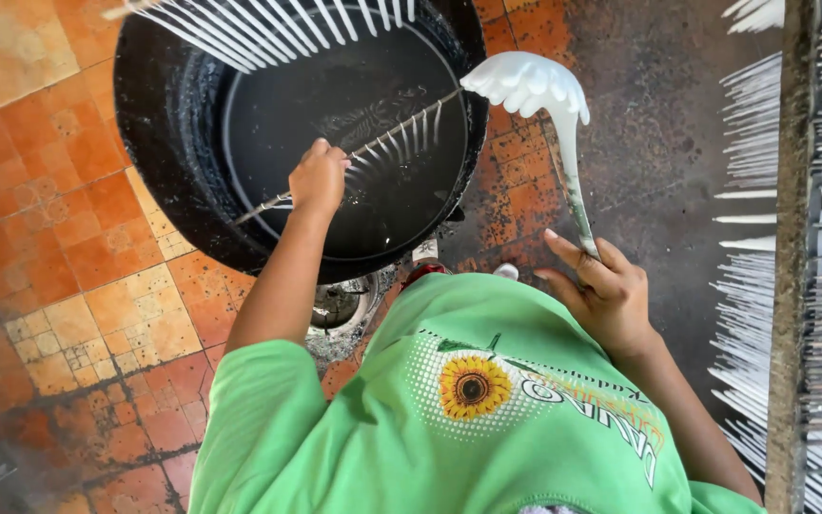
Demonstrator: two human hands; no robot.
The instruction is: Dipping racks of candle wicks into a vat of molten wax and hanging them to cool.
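Observation:
My left hand (319,177) grips a thin stick (354,152) strung with several hanging white wicks, held low over a large black pot (159,124) of dark liquid. My right hand (603,286) holds the handle of a long ladle (530,84) whose bowl is thickly coated in white wax and rests at the pot's right rim. Another row of thin white candles (278,24) hangs over the pot's far side. I wear a green shirt with a sunflower print.
The pot sits on a burner (340,305) on an orange tiled floor (59,190) stained with wax. Racks of many thin white candles (763,238) hang along a wooden beam (792,286) at the right.

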